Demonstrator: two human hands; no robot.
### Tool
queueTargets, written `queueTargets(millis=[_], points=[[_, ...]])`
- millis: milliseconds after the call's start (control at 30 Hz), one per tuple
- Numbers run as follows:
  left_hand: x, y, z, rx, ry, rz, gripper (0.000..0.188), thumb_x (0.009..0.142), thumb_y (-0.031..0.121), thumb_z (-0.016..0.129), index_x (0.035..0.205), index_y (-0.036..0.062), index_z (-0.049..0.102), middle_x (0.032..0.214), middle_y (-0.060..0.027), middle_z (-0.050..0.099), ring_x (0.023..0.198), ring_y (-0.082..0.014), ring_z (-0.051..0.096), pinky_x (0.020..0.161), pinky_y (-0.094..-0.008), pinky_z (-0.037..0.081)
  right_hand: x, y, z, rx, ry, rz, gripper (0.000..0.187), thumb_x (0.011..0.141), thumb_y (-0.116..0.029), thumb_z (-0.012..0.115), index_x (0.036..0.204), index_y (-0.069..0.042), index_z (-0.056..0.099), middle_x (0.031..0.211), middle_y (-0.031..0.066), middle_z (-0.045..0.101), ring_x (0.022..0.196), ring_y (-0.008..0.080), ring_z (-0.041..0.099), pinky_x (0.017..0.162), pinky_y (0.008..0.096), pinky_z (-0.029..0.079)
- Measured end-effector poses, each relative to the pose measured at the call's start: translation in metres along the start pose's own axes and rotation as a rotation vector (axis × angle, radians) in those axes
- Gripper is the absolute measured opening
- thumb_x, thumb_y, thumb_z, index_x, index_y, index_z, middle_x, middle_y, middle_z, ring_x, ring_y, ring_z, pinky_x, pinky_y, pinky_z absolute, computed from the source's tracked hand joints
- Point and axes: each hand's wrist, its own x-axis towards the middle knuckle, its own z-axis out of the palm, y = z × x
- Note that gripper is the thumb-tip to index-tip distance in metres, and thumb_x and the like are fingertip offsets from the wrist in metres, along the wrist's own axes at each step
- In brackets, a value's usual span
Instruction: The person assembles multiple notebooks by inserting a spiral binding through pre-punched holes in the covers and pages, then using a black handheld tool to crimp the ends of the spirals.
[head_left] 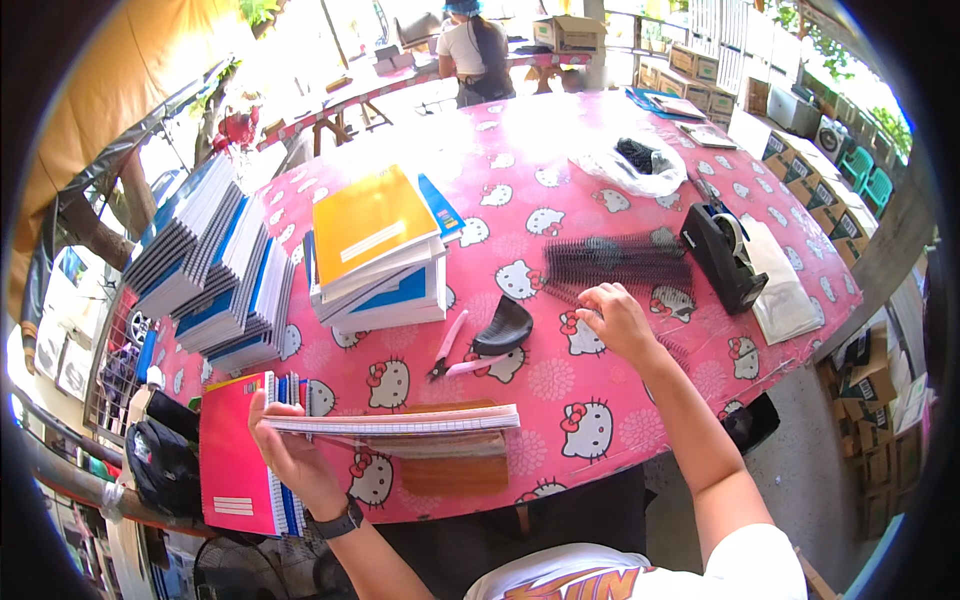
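Clamping the left grip (290, 458) on the left end of a thin block of pages (400, 423), holding it edge-on above a brown board (455, 480) near the front of the pink-patterned surface (550, 378). Reaching the right grip (610, 312) out to the near edge of a row of dark spiral coils (615, 262), bending its fingers and leaving unclear any pinch on a coil. Wearing a dark watch (340, 521) on the left wrist. Having a pink notebook (230, 440) just beside the left grip. Facing pink-handled cutters (450, 350) and a black curved piece (503, 327) between the block and the coils, a yellow-covered stack (375, 222) farther off, leaning piles of notebooks (225, 270) to the left of that stack, and a black tape dispenser (720, 255) just right of the coils.
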Motion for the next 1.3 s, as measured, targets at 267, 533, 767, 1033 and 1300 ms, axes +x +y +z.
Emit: queueTargets(millis=[267, 533, 767, 1033, 1300], points=[[0.005, 0.005, 0.018, 0.467, 0.204, 0.116, 0.046, 0.097, 0.032, 0.041, 0.131, 0.0006, 0.043, 0.127, -0.0174, 0.048, 0.117, -0.0225, 0.047, 0.100, -0.0349, 0.034, -0.001, -0.015, -0.005, 0.018, -0.258, 0.222, 0.024, 0.085, -0.019, 0.060, 0.101, -0.002, 0.055, 0.094, 0.0173, 0.059, 0.092, 0.0328, 0.058, 0.080, 0.0420, 0.045], [-0.067, 0.036, 0.119, 1.099, -0.524, 0.436, 0.088, 0.075, 0.060, 0.062, 0.138, 0.0060, 0.034, 0.115, -0.0109, 0.055, 0.116, -0.0251, 0.048, 0.107, -0.0588, 0.004, -0.022, -0.117, -0.092, 0.488, -0.453, -0.197, 0.034, 0.090, -0.002, 0.047, 0.124, -0.006, 0.047, 0.107, 0.0155, 0.057, 0.082, 0.0279, 0.058, 0.073, 0.0330, 0.046], [-0.068, 0.022, 0.132, 1.196, -0.584, 0.505, 0.051, 0.074, 0.042, 0.065, 0.113, 0.0098, 0.059, 0.091, -0.0035, 0.054, 0.097, -0.0208, 0.052, 0.108, -0.0571, 0.004, -0.041, -0.132, -0.097, 0.574, -0.377, -0.255, 0.042, 0.088, -0.002, 0.052, 0.129, -0.008, 0.048, 0.094, 0.0112, 0.055, 0.080, 0.0282, 0.058, 0.073, 0.0361, 0.047], [-0.059, 0.039, 0.124, 0.908, -0.668, 0.396, 0.032, 0.077, 0.020, 0.067, 0.107, 0.0111, 0.059, 0.102, -0.0072, 0.059, 0.106, -0.0256, 0.054, 0.108, -0.0494, 0.017, -0.041, -0.143, -0.090, 0.532, -0.230, -0.269, 0.029, 0.081, -0.003, 0.063, 0.109, -0.008, 0.062, 0.085, 0.0094, 0.055, 0.075, 0.0232, 0.058, 0.065, 0.0335, 0.048], [-0.059, 0.035, 0.111, 0.751, -0.613, 0.445, 0.015, 0.076, 0.006, 0.069, 0.090, 0.0111, 0.067, 0.090, -0.0036, 0.063, 0.092, -0.0229, 0.062, 0.099, -0.0386, 0.033, -0.033, -0.140, -0.077, 0.554, -0.097, -0.376, 0.027, 0.073, 0.002, 0.068, 0.097, -0.010, 0.065, 0.084, 0.0058, 0.055, 0.076, 0.0197, 0.057, 0.063, 0.0309, 0.047]])
